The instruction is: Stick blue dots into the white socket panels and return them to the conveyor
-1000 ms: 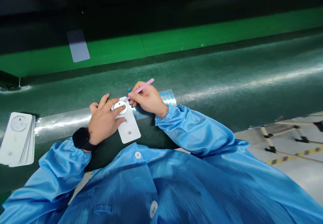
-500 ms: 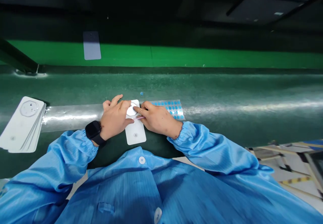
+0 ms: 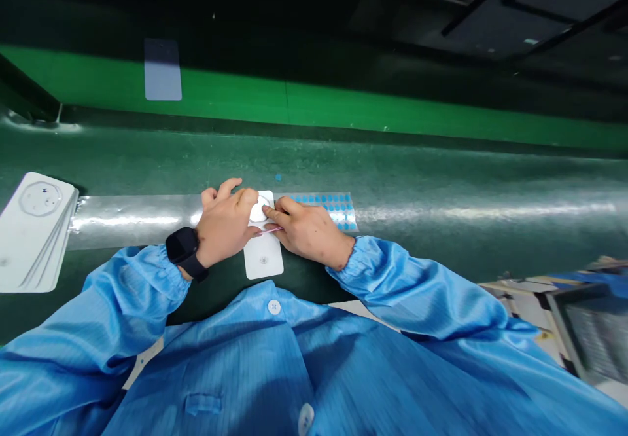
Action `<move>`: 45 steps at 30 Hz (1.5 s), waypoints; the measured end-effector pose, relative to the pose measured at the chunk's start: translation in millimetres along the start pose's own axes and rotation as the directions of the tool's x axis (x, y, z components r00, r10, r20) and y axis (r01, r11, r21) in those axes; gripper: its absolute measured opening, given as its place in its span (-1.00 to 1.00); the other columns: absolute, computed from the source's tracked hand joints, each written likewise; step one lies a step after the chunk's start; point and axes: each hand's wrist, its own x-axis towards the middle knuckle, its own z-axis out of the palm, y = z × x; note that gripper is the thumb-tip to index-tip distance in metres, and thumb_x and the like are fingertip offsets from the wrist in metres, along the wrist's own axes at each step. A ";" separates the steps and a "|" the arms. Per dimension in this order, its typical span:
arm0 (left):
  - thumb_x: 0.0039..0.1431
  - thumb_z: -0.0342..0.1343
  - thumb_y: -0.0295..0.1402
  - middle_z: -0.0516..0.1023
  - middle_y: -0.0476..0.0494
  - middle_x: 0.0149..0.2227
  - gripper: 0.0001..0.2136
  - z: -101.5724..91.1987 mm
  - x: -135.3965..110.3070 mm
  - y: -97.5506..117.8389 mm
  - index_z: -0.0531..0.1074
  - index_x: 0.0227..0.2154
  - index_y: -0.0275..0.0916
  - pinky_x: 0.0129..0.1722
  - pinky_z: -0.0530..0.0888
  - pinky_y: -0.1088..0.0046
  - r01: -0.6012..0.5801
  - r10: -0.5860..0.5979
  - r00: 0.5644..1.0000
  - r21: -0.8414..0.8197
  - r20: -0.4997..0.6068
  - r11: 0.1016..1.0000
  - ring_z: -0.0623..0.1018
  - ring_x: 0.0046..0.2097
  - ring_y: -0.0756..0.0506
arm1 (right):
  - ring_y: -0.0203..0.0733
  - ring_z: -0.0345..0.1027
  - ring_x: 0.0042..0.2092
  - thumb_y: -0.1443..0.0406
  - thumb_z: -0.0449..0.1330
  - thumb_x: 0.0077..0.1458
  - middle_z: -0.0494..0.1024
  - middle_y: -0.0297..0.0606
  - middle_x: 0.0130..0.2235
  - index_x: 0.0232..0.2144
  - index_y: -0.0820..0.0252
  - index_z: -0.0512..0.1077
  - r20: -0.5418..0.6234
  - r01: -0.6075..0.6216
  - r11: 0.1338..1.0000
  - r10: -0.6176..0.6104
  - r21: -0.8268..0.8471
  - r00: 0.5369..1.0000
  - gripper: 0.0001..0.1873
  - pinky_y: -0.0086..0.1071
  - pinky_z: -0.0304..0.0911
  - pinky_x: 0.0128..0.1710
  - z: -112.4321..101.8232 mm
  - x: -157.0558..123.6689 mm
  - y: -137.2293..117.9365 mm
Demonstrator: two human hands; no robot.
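A white rectangular card [image 3: 263, 262] with rounded corners lies in front of me, a round outlined area at its far end and a small printed mark near its close end. My left hand [image 3: 223, 226] is closed at the card's left side, fingertips at the round area and thumb across the middle. From the right, my right hand [image 3: 311, 232] presses its index fingertip onto the round area. Under that finger, a thin pinkish strip [image 3: 269, 230] runs from my left thumb to my right fingers; its exact kind is unclear.
A clear film [image 3: 132, 220] stretches leftward along the table, and a sheet of blue round stickers [image 3: 343, 210] lies beside my right hand. Fanned white cards [image 3: 36, 233] are stacked at the left. One loose blue dot [image 3: 279, 177] and another card [image 3: 163, 72] lie farther back.
The camera view has shifted and tilted slightly. Both hands keep almost the same hold on the white card and the thin strip.
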 end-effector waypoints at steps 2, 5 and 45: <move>0.07 0.32 -0.36 0.57 -0.38 0.08 -0.55 0.2 0.2 -0.4 0.37 0.02 -0.24 0.05 0.21 -0.07 -0.003 0.003 1.000 -0.008 0.000 1.000 0.24 0.32 -0.47 | -0.13 0.48 -0.29 0.15 0.07 0.35 0.59 -0.10 -0.09 0.17 0.14 0.48 -0.007 -0.026 1.000 0.026 -0.005 1.000 -0.56 -0.33 0.27 -0.35 0.6 -0.8 -1.1; 0.06 0.33 -0.37 0.57 -0.37 0.08 -0.55 0.7 0.3 -0.8 0.36 0.01 -0.23 0.05 0.20 -0.05 -0.006 0.006 1.000 -0.013 -0.003 1.000 0.24 0.32 -0.46 | -0.14 0.47 -0.26 0.16 0.08 0.35 0.58 -0.10 -0.08 0.17 0.15 0.48 -0.034 -0.028 0.999 0.029 0.025 0.999 -0.56 -0.34 0.24 -0.38 3.9 -1.2 -1.1; 0.14 0.16 -0.26 0.33 -0.42 0.14 -0.60 -91.2 57.1 -99.8 0.32 0.03 -0.21 0.15 0.33 -0.02 0.573 -0.500 0.622 -0.085 -0.603 0.815 0.32 0.21 -0.40 | 0.06 0.42 -0.07 0.34 0.23 0.04 0.52 -0.03 -0.15 -0.20 0.28 0.43 -0.397 -0.237 0.725 0.585 0.647 0.707 -0.76 -0.12 0.30 0.00 -79.7 187.5 101.8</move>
